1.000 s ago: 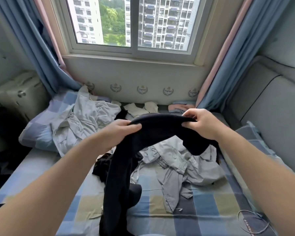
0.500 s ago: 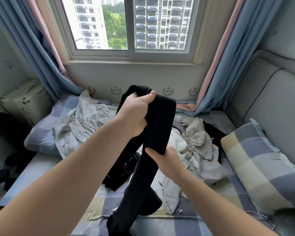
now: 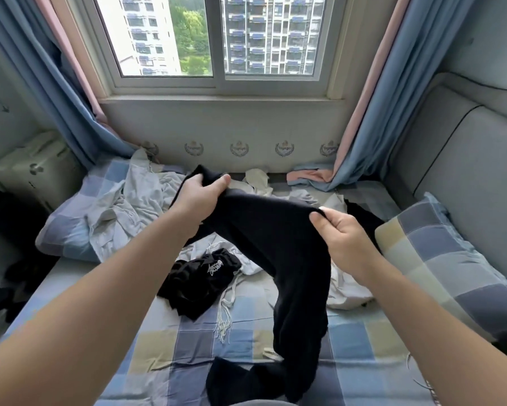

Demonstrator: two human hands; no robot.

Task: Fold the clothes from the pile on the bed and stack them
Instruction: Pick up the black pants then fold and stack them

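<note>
Spread over the checked cotton bed (image 3: pixel 187 347), near the window wall: a rumpled pile of pale, thin clothes (image 3: pixel 146 200), none folded yet. Held up above it, a long black garment (image 3: pixel 275 230), soft and matte, stretched taut, probably to find an edge before folding. Lower end trailing limp onto the sheet. Just beside, a crumpled black piece with white print (image 3: pixel 202 276). Left grip (image 3: pixel 199 197) bunched round one end, right grip (image 3: pixel 343 235) pinching the other edge.

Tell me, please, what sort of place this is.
Most likely a bedroom in a flat: a bed with a checked sheet, below the held-up black garment, a matching pillow, and a curtained window facing apartment towers.
</note>
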